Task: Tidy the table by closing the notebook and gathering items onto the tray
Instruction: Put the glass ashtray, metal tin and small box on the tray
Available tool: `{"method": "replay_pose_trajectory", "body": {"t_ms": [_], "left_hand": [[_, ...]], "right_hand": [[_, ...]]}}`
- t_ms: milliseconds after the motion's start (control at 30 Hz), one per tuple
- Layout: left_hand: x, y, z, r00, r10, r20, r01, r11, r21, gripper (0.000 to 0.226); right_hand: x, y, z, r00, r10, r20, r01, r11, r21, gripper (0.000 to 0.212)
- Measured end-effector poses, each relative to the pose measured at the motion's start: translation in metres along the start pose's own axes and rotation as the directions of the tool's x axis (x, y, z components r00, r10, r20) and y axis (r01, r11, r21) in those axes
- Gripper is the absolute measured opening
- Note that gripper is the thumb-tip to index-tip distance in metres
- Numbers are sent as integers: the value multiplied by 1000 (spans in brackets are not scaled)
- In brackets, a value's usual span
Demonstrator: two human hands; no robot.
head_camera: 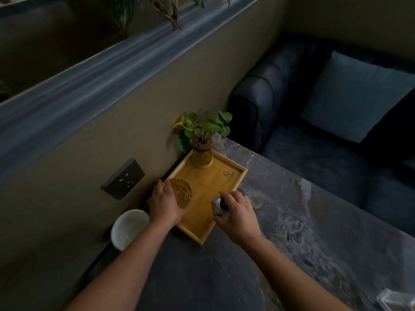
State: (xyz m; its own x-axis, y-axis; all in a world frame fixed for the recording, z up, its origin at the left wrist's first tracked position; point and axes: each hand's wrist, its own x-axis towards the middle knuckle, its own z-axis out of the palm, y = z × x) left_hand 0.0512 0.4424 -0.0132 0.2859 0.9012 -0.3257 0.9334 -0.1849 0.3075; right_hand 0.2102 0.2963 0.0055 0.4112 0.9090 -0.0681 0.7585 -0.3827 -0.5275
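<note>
A wooden tray [226, 178] lies on the dark marble table against the wall. At its far corner stands a small potted plant [202, 153] in an amber glass. My left hand [165, 204] grips an amber glass dish [182, 193] at the tray's near left part. My right hand [238, 212] holds a small silver and black object [219, 206] over the tray's near right edge. No notebook is in view.
A white bowl [129, 228] sits on the table just left of the tray, by the wall. A wall socket [123, 178] is above it. A dark sofa with a grey cushion [357, 97] stands beyond the table. Something clear lies at the bottom right corner [397, 299].
</note>
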Motion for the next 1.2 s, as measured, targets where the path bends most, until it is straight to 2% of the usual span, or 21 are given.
{"method": "replay_pose_trajectory", "body": {"t_ms": [67,133,267,367,467,633,867,1200], "left_hand": [[-5,2,-2,1000,16,-18,-16,1000,-4,115],[-18,8,-2,989,104,-102,-103,995,9,107],[-68,15,20,895,329,-299,-351,936,-19,77],[-109,11,51,877,404,-259,-429,902,-44,65],[-135,-3,86,855,464,-232,-475,880,10,58],[-140,-20,117,879,440,-185,-422,897,129,65],[-133,-22,127,920,334,-207,-322,942,90,58],[-134,-19,123,928,305,-214,-278,949,147,55]], "right_hand": [[7,-1,-2,1000,-1,8,1,1000,-8,69],[15,-2,-3,1000,-1,24,1,1000,-23,70],[32,-5,-3,998,-22,65,27,997,-72,69],[42,-5,-1,993,-54,106,68,989,-133,69],[49,-1,3,990,-87,113,107,977,-184,67],[57,3,12,987,-121,105,143,961,-237,65],[59,4,22,981,-135,141,169,949,-268,71],[57,3,20,976,-148,161,186,950,-252,69]]}}
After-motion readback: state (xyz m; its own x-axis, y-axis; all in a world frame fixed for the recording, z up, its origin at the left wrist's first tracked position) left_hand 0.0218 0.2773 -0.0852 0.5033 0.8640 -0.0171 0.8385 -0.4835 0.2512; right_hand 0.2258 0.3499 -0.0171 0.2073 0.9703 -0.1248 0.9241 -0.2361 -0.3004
